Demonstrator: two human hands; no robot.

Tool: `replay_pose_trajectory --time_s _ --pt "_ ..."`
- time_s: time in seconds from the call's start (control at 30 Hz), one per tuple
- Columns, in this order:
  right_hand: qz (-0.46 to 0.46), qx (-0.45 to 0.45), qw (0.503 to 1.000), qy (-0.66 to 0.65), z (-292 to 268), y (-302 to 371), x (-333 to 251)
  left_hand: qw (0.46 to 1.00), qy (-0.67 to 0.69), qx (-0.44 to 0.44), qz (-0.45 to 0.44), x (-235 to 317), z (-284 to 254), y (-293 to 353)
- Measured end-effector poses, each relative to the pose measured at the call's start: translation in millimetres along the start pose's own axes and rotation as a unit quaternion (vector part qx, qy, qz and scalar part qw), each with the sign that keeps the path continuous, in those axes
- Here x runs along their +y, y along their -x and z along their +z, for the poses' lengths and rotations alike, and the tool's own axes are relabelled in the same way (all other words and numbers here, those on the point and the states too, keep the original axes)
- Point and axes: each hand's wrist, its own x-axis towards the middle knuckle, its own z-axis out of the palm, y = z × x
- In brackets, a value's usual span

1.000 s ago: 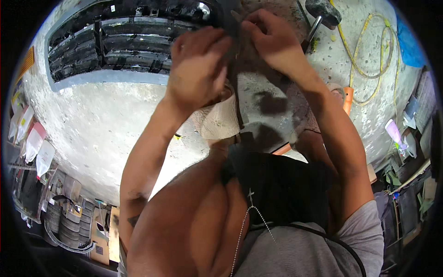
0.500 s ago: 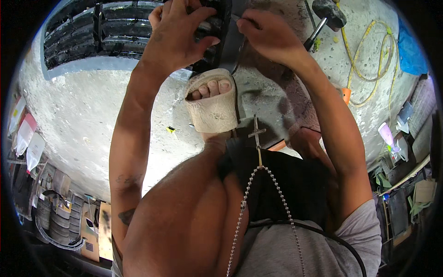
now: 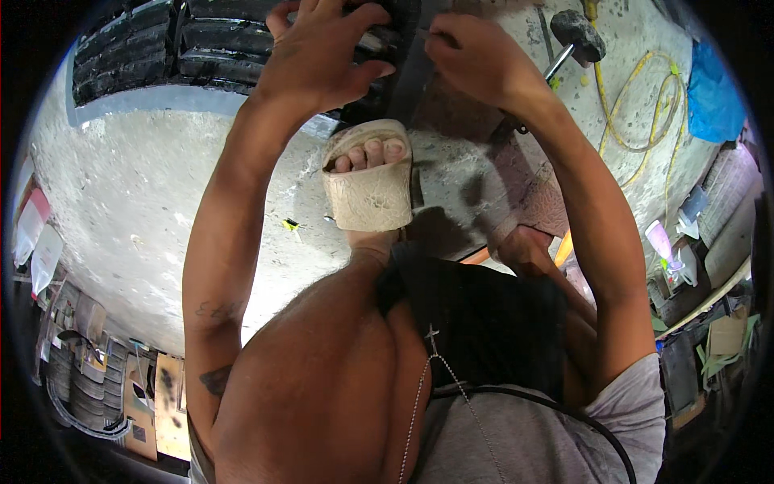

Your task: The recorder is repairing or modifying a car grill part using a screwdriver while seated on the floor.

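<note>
My left hand (image 3: 326, 60) reaches to the top of the view, over a black slatted panel like a car grille (image 3: 218, 68) with a grey lower edge. Its fingers are spread and bent, the thumb apart, over the panel's right part. My right hand (image 3: 484, 60) is beside the panel's dark right end, with fingers and thumb pinched together. A thin, pale tip shows at the pinch; what it belongs to cannot be made out. The panel's upper part runs out of view.
My foot in a beige sandal (image 3: 371, 198) stands just below the panel. Right of my right hand lies a black-headed mallet (image 3: 579, 36) with a metal shaft. A yellow hose (image 3: 603, 93) and blue plastic sheeting (image 3: 713, 93) lie farther right. Cardboard and parts clutter both sides.
My right hand stays pinched and has shifted slightly beside the panel's end. My left hand stays spread on the panel. The cross pendant has swung back toward my body.
</note>
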Motion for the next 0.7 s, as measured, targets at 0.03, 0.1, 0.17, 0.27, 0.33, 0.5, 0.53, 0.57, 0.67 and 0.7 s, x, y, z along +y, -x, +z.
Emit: replay_pose_trajectory --time_s 0.03,0.1,0.17,0.27,0.33,0.5,0.53,0.57,0.67,0.7 --pt "0.018 -0.008 1.000 -0.017 0 0 -1 1.000 0.007 -0.001 -0.003 0 1 0" --pt "-0.002 0.000 1.000 -0.017 0 0 0 1.000 0.015 -0.001 -0.007 2 2 0" --pt "-0.020 0.009 1.000 -0.017 0 0 1 0.999 0.024 -0.010 -0.027 4 2 -1" --pt "0.008 0.008 1.000 -0.014 0 -2 -1 0.999 0.025 -0.012 -0.028 4 1 -1" --pt "0.013 -0.009 1.000 0.001 -1 -4 -1 0.999 0.025 -0.008 -0.028 4 1 -1" --pt "0.010 -0.005 1.000 0.005 -4 -4 -5 0.999 0.028 -0.003 -0.033 4 2 -1" --pt "0.006 -0.005 1.000 0.010 -4 -4 -6 0.999 0.027 -0.005 -0.037 4 2 -1" --pt "0.006 -0.005 1.000 0.011 -4 -6 -4 0.999 0.026 -0.006 -0.041 5 2 -2" --pt "-0.020 -0.003 0.996 0.084 -3 -12 -7 0.999 0.038 -0.008 -0.033 6 3 -3" --pt "-0.014 -0.016 0.988 0.152 -2 -12 -17 0.999 0.039 -0.010 -0.035 5 4 -2"
